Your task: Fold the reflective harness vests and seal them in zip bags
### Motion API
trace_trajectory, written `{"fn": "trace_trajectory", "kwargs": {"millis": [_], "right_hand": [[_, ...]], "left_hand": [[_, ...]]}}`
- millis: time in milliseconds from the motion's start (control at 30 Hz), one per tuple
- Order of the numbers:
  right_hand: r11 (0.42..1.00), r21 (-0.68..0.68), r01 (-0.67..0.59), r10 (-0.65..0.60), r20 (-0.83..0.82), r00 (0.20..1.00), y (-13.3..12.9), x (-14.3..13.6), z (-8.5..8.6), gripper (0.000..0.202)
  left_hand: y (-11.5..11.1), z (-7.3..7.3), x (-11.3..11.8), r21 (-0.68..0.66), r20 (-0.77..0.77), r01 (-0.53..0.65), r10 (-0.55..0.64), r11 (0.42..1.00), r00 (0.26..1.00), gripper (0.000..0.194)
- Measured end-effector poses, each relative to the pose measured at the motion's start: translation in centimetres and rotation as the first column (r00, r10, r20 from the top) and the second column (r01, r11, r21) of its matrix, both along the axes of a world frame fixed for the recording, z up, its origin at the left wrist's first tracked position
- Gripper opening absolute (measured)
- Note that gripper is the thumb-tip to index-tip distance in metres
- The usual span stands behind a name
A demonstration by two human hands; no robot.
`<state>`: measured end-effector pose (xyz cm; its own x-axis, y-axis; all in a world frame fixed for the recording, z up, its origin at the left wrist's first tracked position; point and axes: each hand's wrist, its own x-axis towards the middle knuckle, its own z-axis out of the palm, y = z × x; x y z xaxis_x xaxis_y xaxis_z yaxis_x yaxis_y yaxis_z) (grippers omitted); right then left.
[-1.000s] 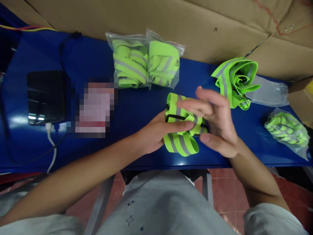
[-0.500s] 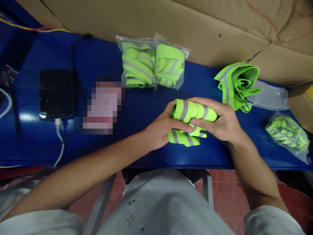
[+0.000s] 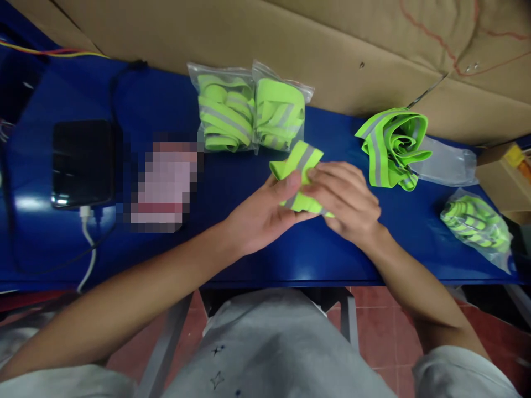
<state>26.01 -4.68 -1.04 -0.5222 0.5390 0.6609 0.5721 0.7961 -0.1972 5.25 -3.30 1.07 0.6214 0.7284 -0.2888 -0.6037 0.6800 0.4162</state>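
Observation:
Between my two hands, over the middle of the blue table, is a folded neon-yellow reflective strap (image 3: pixel 305 157) with a grey stripe. My left hand (image 3: pixel 265 213) grips it from the left, thumb lying on top of the band. From the right, my right hand (image 3: pixel 346 196) closes over the other side, its fingers bent across the strap and hiding much of it. Beyond my right hand lies a loose bundle of reflective straps (image 3: pixel 377 149), coiled and partly overlapping a clear plastic bag (image 3: pixel 450 165).
Two clear bags of straps (image 3: pixel 226 113) stand against the cardboard (image 3: pixel 315 50) at the back. Another bagged bundle (image 3: pixel 477 224) lies at the right, near a cardboard box (image 3: pixel 504 179). Leftward are a black device (image 3: pixel 83 163) with cables and a blurred-out pinkish object (image 3: pixel 166 182).
The rolled strap has been turned and pressed into a flatter fold, one end now pointing up. My right hand has moved left and wrapped over it. The view has shifted slightly right.

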Motion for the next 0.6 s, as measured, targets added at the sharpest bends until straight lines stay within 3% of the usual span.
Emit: {"fn": "trace_trajectory", "kwargs": {"millis": [133, 233, 400, 533, 600], "right_hand": [[0.999, 0.032, 0.035, -0.038, 0.090, 0.995, -0.4, -1.3, -0.7, 0.045], [0.999, -0.024, 0.036, -0.035, 0.040, 0.999, -0.4, -1.9, -0.9, 0.050], [0.999, 0.001, -0.039, 0.039, -0.112, 0.993, 0.0, -1.6, -0.9, 0.055], [0.990, 0.043, 0.137, -0.120, -0.285, 0.951, -0.5, -1.9, -0.8, 0.055], [0.971, -0.008, 0.239, -0.230, -0.301, 0.925, -0.9, -2.1, -0.7, 0.058]], "left_hand": [[0.2, -0.8, 0.5, 0.113, -0.013, 0.028, -0.026, 0.993, 1.000, 0.021], [0.2, -1.1, 0.8, 0.142, -0.075, -0.013, 0.023, 0.990, 0.997, 0.012], [-0.3, -1.1, 1.1, 0.162, -0.075, -0.020, 0.033, 0.987, 0.997, 0.020], [-0.6, -1.1, 1.2, 0.182, -0.067, -0.057, 0.070, 0.982, 0.995, 0.042], [-0.6, -1.1, 1.2, 0.175, -0.085, -0.100, 0.116, 0.979, 0.990, 0.050]]}}
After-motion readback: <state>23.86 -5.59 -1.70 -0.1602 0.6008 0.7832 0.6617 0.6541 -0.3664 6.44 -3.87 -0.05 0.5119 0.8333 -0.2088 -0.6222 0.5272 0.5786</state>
